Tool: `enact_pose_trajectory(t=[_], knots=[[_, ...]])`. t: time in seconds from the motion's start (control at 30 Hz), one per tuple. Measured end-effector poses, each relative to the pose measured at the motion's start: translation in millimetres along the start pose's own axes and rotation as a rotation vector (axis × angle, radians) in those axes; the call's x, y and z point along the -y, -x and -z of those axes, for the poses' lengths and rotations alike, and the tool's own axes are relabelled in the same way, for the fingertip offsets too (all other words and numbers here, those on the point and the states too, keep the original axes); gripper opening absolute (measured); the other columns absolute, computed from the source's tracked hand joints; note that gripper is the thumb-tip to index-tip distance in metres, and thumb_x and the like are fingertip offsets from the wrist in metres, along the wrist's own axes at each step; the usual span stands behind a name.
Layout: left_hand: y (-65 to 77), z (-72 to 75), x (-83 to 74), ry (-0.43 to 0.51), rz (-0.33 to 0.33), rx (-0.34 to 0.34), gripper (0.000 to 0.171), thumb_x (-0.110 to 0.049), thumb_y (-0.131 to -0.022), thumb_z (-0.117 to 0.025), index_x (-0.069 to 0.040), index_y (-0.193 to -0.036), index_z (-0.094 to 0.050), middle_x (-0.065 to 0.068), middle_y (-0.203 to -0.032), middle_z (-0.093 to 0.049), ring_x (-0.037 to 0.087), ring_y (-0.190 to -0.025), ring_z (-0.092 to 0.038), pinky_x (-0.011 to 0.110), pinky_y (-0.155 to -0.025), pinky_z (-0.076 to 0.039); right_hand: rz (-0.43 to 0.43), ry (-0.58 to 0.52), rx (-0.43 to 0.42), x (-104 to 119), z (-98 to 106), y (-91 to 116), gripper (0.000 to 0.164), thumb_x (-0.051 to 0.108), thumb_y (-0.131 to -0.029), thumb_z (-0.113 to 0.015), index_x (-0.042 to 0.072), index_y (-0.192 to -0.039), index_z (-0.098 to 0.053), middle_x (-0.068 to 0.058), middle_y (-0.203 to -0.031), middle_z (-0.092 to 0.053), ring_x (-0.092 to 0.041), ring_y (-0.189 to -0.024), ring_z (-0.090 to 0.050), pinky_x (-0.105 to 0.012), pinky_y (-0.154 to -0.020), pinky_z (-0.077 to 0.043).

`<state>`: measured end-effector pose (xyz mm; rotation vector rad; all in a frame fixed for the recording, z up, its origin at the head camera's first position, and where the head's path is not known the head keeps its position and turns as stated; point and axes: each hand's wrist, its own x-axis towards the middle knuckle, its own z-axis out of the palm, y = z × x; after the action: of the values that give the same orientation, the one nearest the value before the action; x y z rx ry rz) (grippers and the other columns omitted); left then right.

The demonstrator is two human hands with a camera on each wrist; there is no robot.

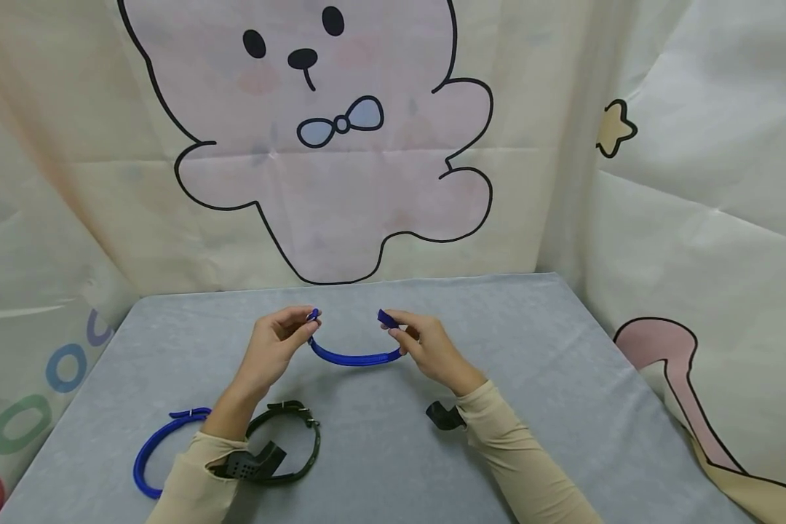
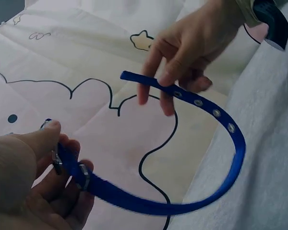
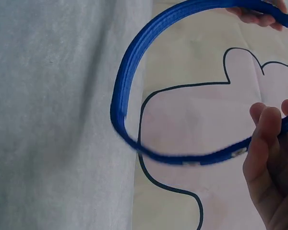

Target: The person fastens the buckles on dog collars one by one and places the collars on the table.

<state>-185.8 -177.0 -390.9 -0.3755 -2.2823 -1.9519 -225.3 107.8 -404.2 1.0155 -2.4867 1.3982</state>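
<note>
A blue buckle collar (image 1: 354, 360) hangs in a U between my two hands, raised over the table. My left hand (image 1: 271, 346) pinches its buckle end between thumb and fingers; the left wrist view shows the metal buckle (image 2: 56, 163) and a metal ring (image 2: 85, 176) there. With thumb and fingers, my right hand (image 1: 429, 349) pinches the other end near its tip (image 2: 129, 75). Several metal eyelets (image 2: 198, 103) run along the strap beside the right hand. The right wrist view shows the strap's bend (image 3: 122, 91), with the two ends apart.
On the grey-blue tabletop (image 1: 380, 451), a second blue collar (image 1: 143, 455) lies at the left, partly behind my left forearm. A dark collar (image 1: 317, 444) lies curled to the right of that forearm. Printed cloth walls (image 1: 530, 204) stand behind and at both sides.
</note>
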Motion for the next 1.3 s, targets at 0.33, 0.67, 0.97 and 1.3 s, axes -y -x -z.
enact_pose_trajectory(t=[0.33,0.67,0.97,1.3], knots=[[-0.8,2.0,0.7,0.195,-0.049,0.009,0.022,-0.017,-0.104,-0.057,-0.007,-0.121,-0.068,-0.008,-0.097,-0.071,0.009,-0.081,-0.063,0.021,-0.081,-0.053,0.042,0.048,-0.006,-1,-10,0,0.037,0.011,-0.103,-0.057,0.004,-0.14,-0.06,-0.014,-0.119,-0.073,-0.005,-0.07,-0.052,-0.021,-0.064,-0.047],[-2.5,-9.1,10.4,0.038,0.032,0.001,0.037,-0.018,-0.102,-0.061,0.007,-0.129,-0.063,-0.017,-0.102,-0.071,0.003,-0.079,-0.057,0.018,-0.075,-0.049,0.041,0.097,0.115,-3,-17,0,0.044,0.004,-0.105,-0.051,0.001,-0.149,-0.047,-0.01,-0.102,-0.067,-0.007,-0.071,-0.051,-0.021,-0.064,-0.047],[-1.4,-16.7,11.2,-0.139,0.002,-0.008,0.03,-0.015,-0.1,-0.064,0.003,-0.124,-0.07,0.017,-0.1,-0.074,0.007,-0.075,-0.057,0.019,-0.07,-0.051,-0.028,-0.003,0.102,-1,-21,2,0.028,0.005,-0.104,-0.055,0.007,-0.131,-0.054,-0.015,-0.115,-0.073,-0.032,-0.07,-0.066,-0.023,-0.062,-0.051],[-0.8,-20.4,12.8,-0.174,-0.073,0.047,0.029,-0.012,-0.1,-0.064,0.002,-0.124,-0.07,0.022,-0.099,-0.075,0.004,-0.075,-0.059,0.021,-0.069,-0.052,-0.05,-0.008,0.103,1,-22,3,0.032,0.006,-0.101,-0.059,0.005,-0.133,-0.063,-0.017,-0.118,-0.073,-0.035,-0.079,-0.071,-0.02,-0.067,-0.052]])
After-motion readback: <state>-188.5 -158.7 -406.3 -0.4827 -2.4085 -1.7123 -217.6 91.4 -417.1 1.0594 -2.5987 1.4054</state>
